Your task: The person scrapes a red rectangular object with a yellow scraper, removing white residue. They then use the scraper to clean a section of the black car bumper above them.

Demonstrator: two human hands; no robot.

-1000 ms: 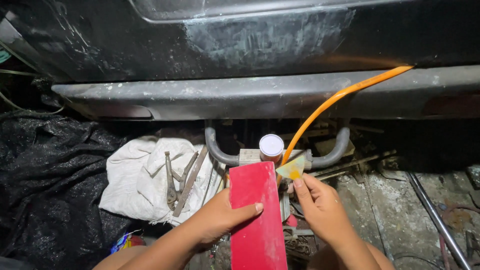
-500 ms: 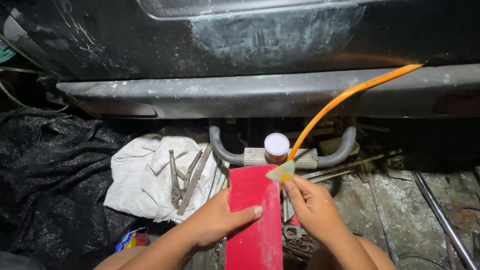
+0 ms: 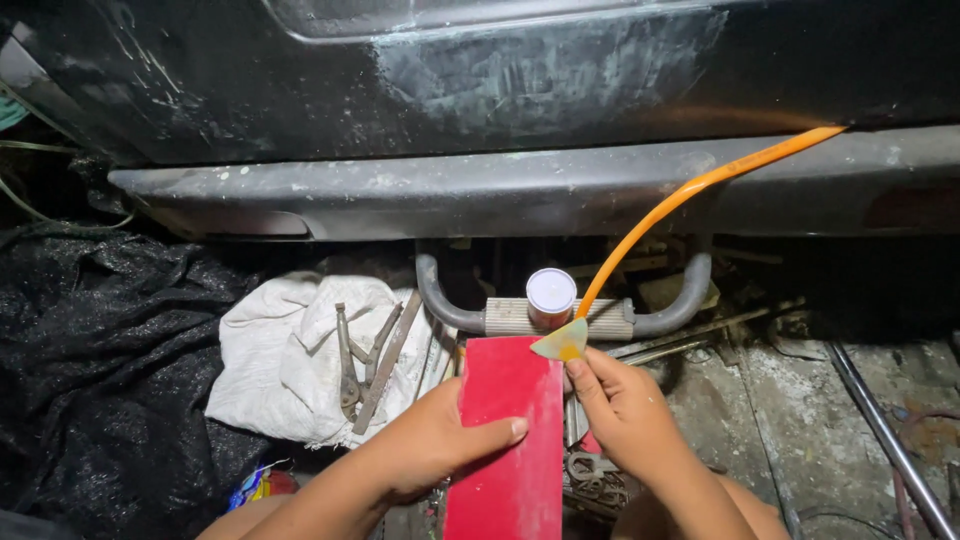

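Right now the left hand (image 3: 425, 455) grips the left edge of the red board (image 3: 507, 440), thumb flat across its face; the board's long axis runs from the bottom of the frame away toward the car bumper (image 3: 400, 195). Right hand (image 3: 625, 410) pinches a small yellowish spreader (image 3: 562, 343) at the board's far right corner, flat edge toward the board. Just beyond the board: a white-lidded round can (image 3: 550, 295) on a ribbed metal step (image 3: 560, 315); left of the board, pliers (image 3: 350, 365) on a white cloth (image 3: 290, 370); an orange hose (image 3: 700, 190) arcs up right.
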